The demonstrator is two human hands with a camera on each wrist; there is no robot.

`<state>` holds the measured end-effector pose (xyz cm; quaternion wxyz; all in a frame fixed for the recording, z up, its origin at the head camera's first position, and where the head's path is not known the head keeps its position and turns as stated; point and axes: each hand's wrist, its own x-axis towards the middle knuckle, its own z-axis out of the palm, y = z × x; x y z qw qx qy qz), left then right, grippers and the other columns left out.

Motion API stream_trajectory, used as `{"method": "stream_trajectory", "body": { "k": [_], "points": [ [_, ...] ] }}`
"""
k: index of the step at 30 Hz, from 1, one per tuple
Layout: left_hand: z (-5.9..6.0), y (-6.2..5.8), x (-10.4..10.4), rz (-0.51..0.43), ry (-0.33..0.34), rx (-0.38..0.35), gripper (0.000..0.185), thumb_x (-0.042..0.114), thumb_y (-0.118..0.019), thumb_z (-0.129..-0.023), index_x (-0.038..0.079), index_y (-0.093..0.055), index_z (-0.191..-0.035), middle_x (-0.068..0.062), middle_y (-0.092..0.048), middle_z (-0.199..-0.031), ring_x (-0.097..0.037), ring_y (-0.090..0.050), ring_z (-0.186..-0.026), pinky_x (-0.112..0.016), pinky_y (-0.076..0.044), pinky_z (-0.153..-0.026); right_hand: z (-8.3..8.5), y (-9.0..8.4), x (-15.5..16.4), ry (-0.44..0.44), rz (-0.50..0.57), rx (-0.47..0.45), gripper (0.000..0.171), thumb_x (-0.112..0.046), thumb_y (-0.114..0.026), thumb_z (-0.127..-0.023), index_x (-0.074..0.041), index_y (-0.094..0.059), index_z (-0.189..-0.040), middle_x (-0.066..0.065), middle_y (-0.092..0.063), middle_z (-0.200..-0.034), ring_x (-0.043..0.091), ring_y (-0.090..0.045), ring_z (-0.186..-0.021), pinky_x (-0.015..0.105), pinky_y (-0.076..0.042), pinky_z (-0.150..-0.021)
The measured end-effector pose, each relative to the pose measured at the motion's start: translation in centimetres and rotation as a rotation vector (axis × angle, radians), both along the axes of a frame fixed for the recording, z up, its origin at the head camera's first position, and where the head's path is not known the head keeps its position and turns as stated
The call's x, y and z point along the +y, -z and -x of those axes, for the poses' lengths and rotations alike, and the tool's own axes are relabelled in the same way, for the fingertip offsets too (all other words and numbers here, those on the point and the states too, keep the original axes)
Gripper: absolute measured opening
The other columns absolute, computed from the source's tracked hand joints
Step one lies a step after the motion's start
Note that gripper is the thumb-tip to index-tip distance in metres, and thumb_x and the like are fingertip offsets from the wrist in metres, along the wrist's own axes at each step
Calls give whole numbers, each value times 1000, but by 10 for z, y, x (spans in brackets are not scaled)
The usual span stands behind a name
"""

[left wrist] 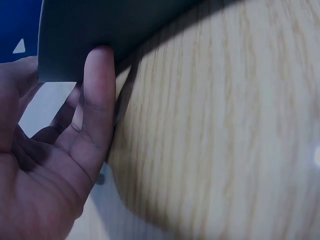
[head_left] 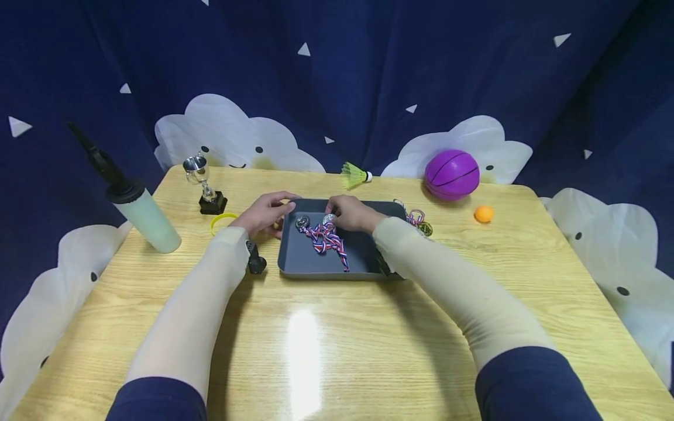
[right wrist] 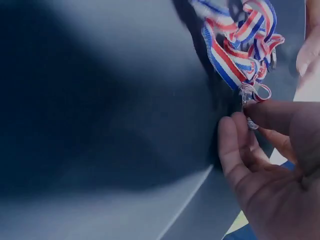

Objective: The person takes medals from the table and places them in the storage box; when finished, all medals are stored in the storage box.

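Note:
A dark grey tray [head_left: 363,269] lies on the table. My left hand [head_left: 265,213] holds its far left corner; in the left wrist view a fingertip rests against the outer wall [left wrist: 67,45]. Inside the tray, my right hand [head_left: 351,213] pinches a silver medal [head_left: 329,218] between thumb and fingers. Its red, white and blue ribbon [right wrist: 227,62] lies bunched on the tray floor. Another medal [head_left: 302,223] sits to the left, its ribbon tangled with the first. Beyond the tray's right side is a gold medal [head_left: 425,228] with a similar ribbon, partly hidden by my right arm.
Left stand a pale green hand pump [head_left: 150,219], a silver trophy cup [head_left: 207,190] and a yellow ring [head_left: 218,218]. A yellow shuttlecock [head_left: 354,175] lies behind the tray. Right are a purple ball [head_left: 451,174] and an orange ball [head_left: 484,214]. A dark blue curtain [head_left: 358,76] hangs behind.

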<state>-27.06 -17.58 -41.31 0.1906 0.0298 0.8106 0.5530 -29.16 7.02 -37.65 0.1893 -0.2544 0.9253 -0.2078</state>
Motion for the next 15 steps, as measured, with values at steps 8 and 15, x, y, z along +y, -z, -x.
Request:
{"method": "stream_trajectory", "body": {
  "k": [8,15],
  "points": [
    [0,0,1,3,-8,-13,44,31,-47,-113,23,-50,-156,-18,-56,-133,-17,-58,-79,-30,-62,-64,2,8,-4,-62,-96,81,20,-5,-65,-101,1,-68,-120,18,-69,-125,24,-60,-106,42,-54,-99],
    [0,0,1,0,-4,-1,44,30,-48,-113,21,-50,-156,-18,-57,-129,-16,-58,-75,-29,-61,-63,4,-7,7,-83,-62,41,19,-9,-63,-105,1,-66,-120,18,-71,-114,21,-62,-95,38,-56,-90]
  ]
}}
